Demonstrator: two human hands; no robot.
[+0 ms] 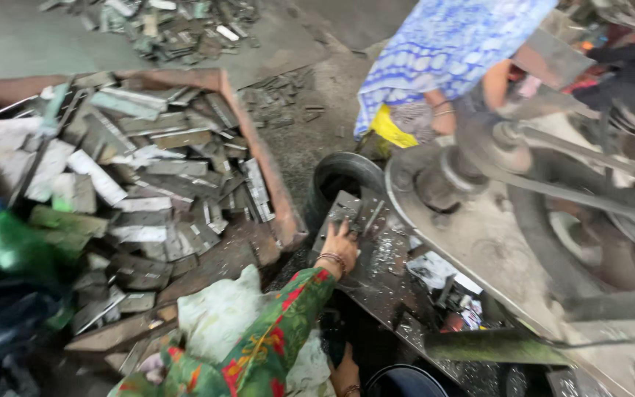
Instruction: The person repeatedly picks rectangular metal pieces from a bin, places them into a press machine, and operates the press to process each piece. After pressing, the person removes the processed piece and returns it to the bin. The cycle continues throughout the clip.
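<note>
My left hand (pixel 339 244), with bangles at the wrist and a green and red floral sleeve, reaches forward onto a slanted dark metal plate (pixel 376 272). Its fingers curl over a small flat metal piece (pixel 347 215) among several loose strips there. Only part of my right hand (pixel 345 373) shows, low at the bottom edge next to a dark round bucket (pixel 402 382). Its fingers are hidden.
A rusty open crate (pixel 259 147) heaped with flat grey metal offcuts fills the left. A large machine (pixel 523 242) with a belt and wheel stands on the right. Another person in a blue and white garment (pixel 442 44) crouches beyond it. A green bottle (pixel 9 246), white bag (pixel 218 312) and black ring (pixel 343 173) lie nearby.
</note>
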